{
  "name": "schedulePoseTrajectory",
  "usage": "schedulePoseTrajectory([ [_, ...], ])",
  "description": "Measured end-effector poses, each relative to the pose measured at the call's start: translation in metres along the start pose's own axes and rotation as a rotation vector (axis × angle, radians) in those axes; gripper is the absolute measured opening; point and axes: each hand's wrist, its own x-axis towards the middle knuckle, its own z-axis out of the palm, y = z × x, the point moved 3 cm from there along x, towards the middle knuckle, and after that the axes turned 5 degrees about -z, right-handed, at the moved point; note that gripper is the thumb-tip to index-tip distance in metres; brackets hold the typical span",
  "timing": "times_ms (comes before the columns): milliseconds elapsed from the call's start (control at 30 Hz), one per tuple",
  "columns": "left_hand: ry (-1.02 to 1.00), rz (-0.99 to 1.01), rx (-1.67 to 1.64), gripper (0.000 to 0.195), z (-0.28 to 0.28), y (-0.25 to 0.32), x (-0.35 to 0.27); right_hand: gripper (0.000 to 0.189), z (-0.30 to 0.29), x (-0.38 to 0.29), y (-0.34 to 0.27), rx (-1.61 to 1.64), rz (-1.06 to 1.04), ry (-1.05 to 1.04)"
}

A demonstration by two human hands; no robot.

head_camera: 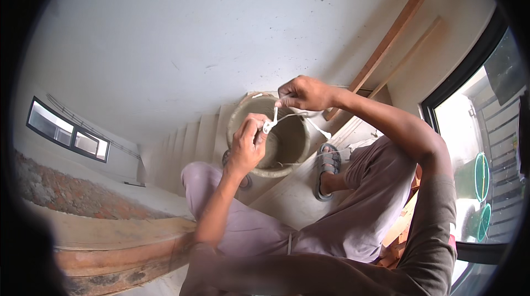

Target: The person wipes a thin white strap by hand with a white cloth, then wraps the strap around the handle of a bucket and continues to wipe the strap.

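A white cord [271, 124] is looped and bunched at the fingertips of my left hand [247, 142]. Pinched between the thumb and finger of my right hand [305, 93], one part of the cord stands up taut from that bunch. Another strand trails off to the right and ends in a white tip [326, 134] beyond the rim. Both hands are above a round mortar-stained tub [305, 147], which stands between my feet. The tub's inside is smeared grey, and my left hand hides part of it.
Stairs [194, 138] descend at the left beside a white wall [186, 39]. A long wooden plank [393, 39] leans at the right near a black-framed window [445, 74]. Stacked timber boards [124, 250] lie at lower left. My sandalled foot [328, 171] stands right of the tub.
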Motion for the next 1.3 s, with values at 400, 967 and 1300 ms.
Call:
schedulePoseTrajectory([
  [400, -0.176, -0.237, -0.314, 0.008, 0.033, -0.013, -0.003, 0.056, -0.06, -0.037, 0.075, 0.28, 0.59, -0.126],
  [967, -0.057, 0.054, -0.086, 0.006, 0.028, 0.014, 0.004, 0.011, -0.025, -0.004, -0.014, 0.328, 0.162, -0.1],
  [1300, -0.141, -0.029, -0.231, 0.008, 0.026, 0.019, -0.01, 0.019, 0.005, -0.009, 0.077, 0.551, 0.567, 0.127],
])
